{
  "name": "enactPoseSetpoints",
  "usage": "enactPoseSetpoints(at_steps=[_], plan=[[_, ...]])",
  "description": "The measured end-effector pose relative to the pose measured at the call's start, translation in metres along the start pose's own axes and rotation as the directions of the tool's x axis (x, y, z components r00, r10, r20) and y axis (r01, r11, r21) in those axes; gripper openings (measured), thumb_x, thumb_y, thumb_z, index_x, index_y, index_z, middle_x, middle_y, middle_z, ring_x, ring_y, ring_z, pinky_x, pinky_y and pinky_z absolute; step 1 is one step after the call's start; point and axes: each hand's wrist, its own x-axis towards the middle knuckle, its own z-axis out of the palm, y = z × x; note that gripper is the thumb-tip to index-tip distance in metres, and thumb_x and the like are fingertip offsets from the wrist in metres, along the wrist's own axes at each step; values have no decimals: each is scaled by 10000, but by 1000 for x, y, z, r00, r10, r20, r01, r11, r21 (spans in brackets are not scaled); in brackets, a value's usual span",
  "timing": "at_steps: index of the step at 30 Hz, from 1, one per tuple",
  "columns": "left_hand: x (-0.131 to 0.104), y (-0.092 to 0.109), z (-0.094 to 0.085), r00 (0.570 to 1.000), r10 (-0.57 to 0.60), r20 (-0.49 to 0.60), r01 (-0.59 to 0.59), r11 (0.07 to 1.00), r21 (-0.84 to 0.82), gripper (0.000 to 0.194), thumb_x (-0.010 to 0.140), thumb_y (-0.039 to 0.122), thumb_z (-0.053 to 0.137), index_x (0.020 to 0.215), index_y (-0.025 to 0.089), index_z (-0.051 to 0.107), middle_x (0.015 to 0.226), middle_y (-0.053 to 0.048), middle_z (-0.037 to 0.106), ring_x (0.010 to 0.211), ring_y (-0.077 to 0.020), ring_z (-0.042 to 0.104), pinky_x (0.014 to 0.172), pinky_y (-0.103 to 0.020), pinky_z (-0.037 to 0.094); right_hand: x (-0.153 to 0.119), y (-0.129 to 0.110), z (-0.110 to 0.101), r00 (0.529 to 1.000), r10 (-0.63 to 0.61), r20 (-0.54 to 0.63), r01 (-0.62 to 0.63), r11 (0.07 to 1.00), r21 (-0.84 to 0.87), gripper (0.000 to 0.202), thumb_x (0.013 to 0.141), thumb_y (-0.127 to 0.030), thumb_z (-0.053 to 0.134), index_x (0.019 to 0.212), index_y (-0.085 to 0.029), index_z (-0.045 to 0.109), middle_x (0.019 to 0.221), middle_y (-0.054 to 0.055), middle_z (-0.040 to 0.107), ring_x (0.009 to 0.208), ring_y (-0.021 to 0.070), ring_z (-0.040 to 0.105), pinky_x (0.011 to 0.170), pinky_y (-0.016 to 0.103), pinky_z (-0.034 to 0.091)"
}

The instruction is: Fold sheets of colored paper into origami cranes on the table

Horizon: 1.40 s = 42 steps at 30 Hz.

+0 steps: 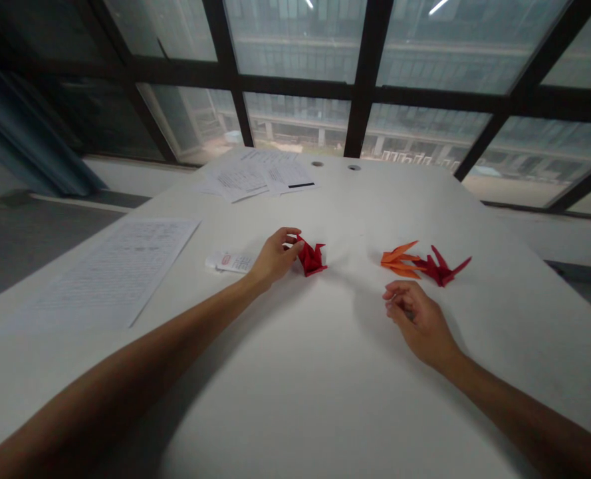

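My left hand (276,256) pinches a red origami crane (312,259) by its left side, between thumb and fingers. The crane is at the middle of the white table (295,372). Loosely curled, my right hand (415,319) rests over the table with nothing in it and a gap between thumb and fingers. Just beyond it lie an orange folded-paper piece (399,259) with pointed ends and a darker red origami crane (442,269), side by side and touching or overlapping.
A small white packet (233,262) with red print lies by my left wrist. To the left is a printed sheet (120,273); several more papers (255,174) overlap at the far edge. Two round holes (354,167) pierce the table near the window frame (295,86).
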Motion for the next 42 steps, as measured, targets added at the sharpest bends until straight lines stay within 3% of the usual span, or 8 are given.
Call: enactPoseSetpoints(at_steps=[5,10,18,30,36,42], plan=[[-1,0,0,1000,20,-23,-19,1000,17,422,875,388,626,1261,220,596,1058,-66,678,694,-125,609,581,-234,448,1,0,0,1000,-10,3,10,1000,-8,190,940,-288,586,1124,-255,553,964,21,662,749,157,625,647,289,491],[-7,11,-2,994,96,-51,-92,993,73,394,954,528,506,1093,193,659,976,-62,655,767,-160,601,596,-244,454,1,-1,1,1000,-16,-5,16,1000,-14,187,940,-294,584,1120,-249,559,962,27,670,761,165,640,663,297,504],[-22,23,0,943,323,87,-334,910,245,279,968,431,557,1020,197,698,1290,-106,509,981,-179,592,710,-269,542,0,-5,2,1000,-15,2,15,1000,-27,183,932,-279,571,1110,-244,559,968,36,676,746,165,635,645,296,507],[-20,17,-5,904,427,-30,-406,878,255,377,1048,436,386,1107,209,682,1303,-113,497,1167,-230,542,851,-344,544,1,-2,2,1000,-17,4,17,999,-38,189,927,-268,567,1113,-235,567,961,38,684,736,159,634,649,286,506],[-25,21,-7,882,471,23,-448,822,353,254,977,424,533,1053,211,650,1264,-108,504,1194,-251,518,895,-365,525,1,-2,2,1000,-21,9,21,999,-46,191,937,-281,563,1124,-240,561,967,40,687,745,162,644,649,286,509],[-25,22,-8,823,554,126,-544,704,456,143,874,351,706,916,218,675,1208,-89,579,1171,-266,530,1048,-460,455,1,-4,2,1000,-23,7,24,999,-46,181,926,-277,571,1103,-240,566,967,41,690,749,166,650,659,298,523]])
